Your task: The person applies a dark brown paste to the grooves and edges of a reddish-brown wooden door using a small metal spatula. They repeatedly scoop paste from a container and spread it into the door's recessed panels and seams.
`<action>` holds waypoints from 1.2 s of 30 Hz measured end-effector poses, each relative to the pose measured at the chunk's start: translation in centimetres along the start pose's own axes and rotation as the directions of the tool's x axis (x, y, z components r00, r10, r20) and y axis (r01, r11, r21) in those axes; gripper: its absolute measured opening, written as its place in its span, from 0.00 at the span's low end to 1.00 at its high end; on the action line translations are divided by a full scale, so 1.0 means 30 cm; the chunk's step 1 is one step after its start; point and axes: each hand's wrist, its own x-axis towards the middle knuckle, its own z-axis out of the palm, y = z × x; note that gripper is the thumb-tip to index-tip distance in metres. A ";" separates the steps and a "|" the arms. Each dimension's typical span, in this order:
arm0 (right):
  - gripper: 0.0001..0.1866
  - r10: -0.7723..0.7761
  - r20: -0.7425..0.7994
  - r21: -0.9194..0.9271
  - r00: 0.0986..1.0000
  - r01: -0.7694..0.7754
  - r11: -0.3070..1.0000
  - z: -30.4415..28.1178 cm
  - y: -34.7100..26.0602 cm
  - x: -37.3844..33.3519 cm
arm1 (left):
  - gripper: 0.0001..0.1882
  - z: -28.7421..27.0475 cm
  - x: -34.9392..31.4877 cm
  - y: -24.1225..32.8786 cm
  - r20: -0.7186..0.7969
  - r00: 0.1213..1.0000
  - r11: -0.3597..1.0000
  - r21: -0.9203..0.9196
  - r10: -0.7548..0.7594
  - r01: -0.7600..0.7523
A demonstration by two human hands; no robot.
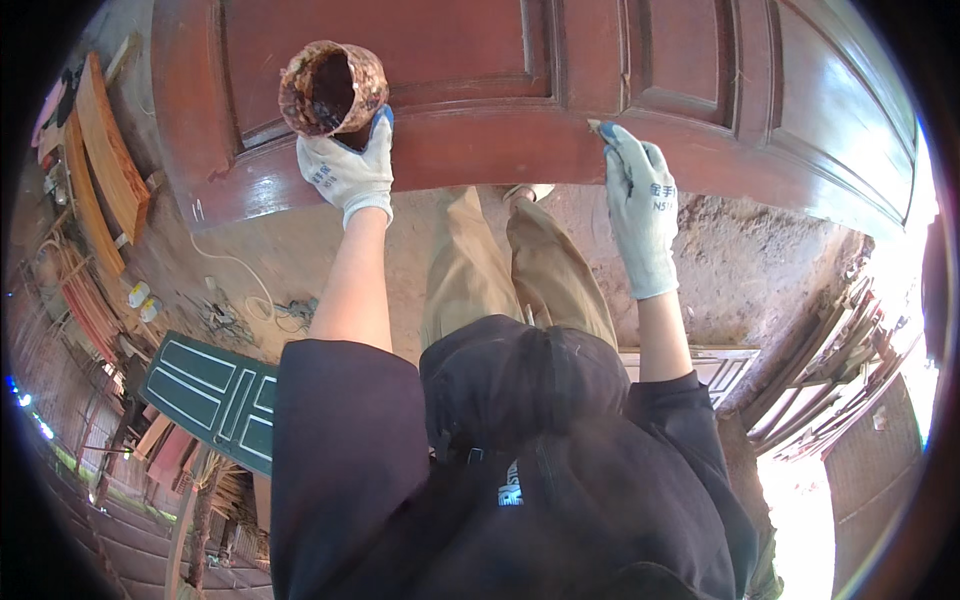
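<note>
My left hand (348,172), in a white knit glove with blue on it, grips a round paint pot (372,85) by its near side. Thick brown and yellowish crust covers the pot's wall, and dark brown liquid shows inside. Beneath both hands lies a reddish-brown panelled wooden door (460,140). Over the door's near edge on the right is my right hand (637,190), gloved the same way. Its fingers are closed on a small thing with a pale tan tip (594,125) at the door's surface; the fingers hide most of it.
Curved wooden boards (108,150) lean at the far left. A dark green panel with white lines (212,395) lies at lower left, near a pale hose (240,262) on the dirt floor. Stacked timber strips (825,370) stand at the right, and a white panel (715,368) lies behind my right arm.
</note>
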 end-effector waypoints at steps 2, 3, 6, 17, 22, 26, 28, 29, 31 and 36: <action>0.15 -0.030 -0.004 -0.059 1.000 0.030 0.998 0.024 -0.009 0.009 | 0.53 -0.035 0.022 0.026 -0.005 1.000 0.999 0.044 0.005 -0.005; 0.15 -0.035 0.002 -0.092 0.999 0.035 0.995 0.038 -0.007 0.010 | 0.51 -0.046 0.032 0.035 -0.002 1.000 0.999 0.038 0.024 -0.024; 0.15 -0.010 0.008 -0.143 1.000 0.012 0.990 0.053 -0.015 0.008 | 0.50 -0.039 0.028 0.031 0.018 1.000 0.997 0.076 0.014 -0.015; 0.14 -0.026 -0.135 -0.173 0.991 0.002 0.985 0.136 0.004 -0.014 | 0.48 -0.040 0.034 0.026 0.037 0.999 0.998 0.062 0.029 -0.031; 0.12 0.013 -0.098 -0.320 0.995 -0.044 0.947 0.192 -0.023 -0.051 | 0.48 -0.040 0.035 0.028 0.059 0.998 0.997 0.072 0.011 -0.015; 0.13 0.008 -0.102 -0.153 0.995 -0.024 0.988 0.152 -0.027 -0.037 | 0.49 -0.040 0.025 0.018 0.062 0.998 0.996 0.089 0.005 -0.010; 0.14 0.017 -0.104 -0.178 0.994 -0.035 0.983 0.150 -0.031 -0.014 | 0.49 -0.037 0.035 0.022 0.069 0.998 0.997 0.077 0.011 -0.017; 0.14 0.022 -0.102 -0.189 0.995 -0.041 0.981 0.150 -0.033 -0.008 | 0.49 -0.039 0.036 0.024 0.075 0.997 0.997 0.074 0.013 -0.019; 0.14 0.015 -0.052 -0.239 0.999 -0.026 0.971 0.149 -0.053 -0.026 | 0.49 -0.040 0.031 0.024 0.076 0.997 0.997 0.079 0.013 -0.019; 0.14 0.077 -0.053 -0.142 0.996 -0.084 0.986 0.105 -0.095 0.004 | 0.48 -0.046 0.030 0.014 0.094 0.996 0.993 0.114 0.010 -0.021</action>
